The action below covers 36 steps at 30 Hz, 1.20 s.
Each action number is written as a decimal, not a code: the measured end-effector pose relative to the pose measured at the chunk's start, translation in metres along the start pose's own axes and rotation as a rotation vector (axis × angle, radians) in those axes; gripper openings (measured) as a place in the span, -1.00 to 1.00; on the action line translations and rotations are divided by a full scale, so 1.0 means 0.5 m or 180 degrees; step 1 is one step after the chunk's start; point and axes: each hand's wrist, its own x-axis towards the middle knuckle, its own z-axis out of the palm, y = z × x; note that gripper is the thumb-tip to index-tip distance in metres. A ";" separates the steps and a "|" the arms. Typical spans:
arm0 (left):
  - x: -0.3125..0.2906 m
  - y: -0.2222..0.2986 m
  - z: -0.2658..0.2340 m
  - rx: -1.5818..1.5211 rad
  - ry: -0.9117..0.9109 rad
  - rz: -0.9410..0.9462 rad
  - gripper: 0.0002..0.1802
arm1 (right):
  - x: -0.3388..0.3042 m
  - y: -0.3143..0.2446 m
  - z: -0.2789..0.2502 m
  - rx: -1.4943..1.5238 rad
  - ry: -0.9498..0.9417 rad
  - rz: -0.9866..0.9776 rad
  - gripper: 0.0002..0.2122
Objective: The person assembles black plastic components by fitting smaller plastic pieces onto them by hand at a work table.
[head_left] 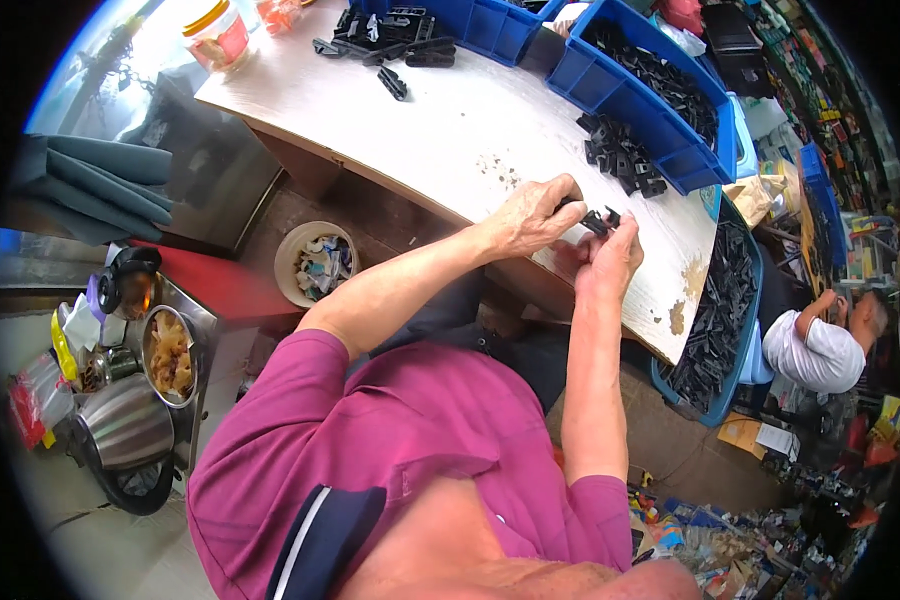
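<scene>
Over the right end of a white-topped table [450, 140], both my hands are close together around small black plastic parts. Pinched between thumb and fingers, one end of a black plastic part [595, 222] is in my left hand [530, 216]. My right hand [612, 258] is closed on the other end, its thumb and fingertips pressed near a small upright black tip. Whether this is one piece or two joined pieces, I cannot tell. Just beyond my hands lies a loose pile of similar black parts [620, 155]. Another heap of black parts [390, 35] is at the table's far left.
Blue bins [610, 85] with black parts line the table's far side. A teal tub [730, 400] full of black strips stands at the right edge. Below the table sits a waste bucket [288, 262]. Another person [820, 345] works at far right. A kettle [125, 425] is at left.
</scene>
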 end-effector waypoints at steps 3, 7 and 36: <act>-0.004 -0.009 0.024 -0.0317 0.0307 -0.0436 -0.73 | -0.003 0.007 0.004 -0.0114 0.0097 -0.0152 -0.70; 0.001 -0.001 0.021 -0.0480 0.0297 -0.0953 -0.72 | 0.007 0.025 -0.009 -0.0291 -0.0023 -0.0327 -0.70; -0.010 0.041 0.098 -0.0600 0.0497 -0.0749 -0.78 | 0.024 0.041 -0.051 -0.0533 -0.0109 -0.0980 -0.71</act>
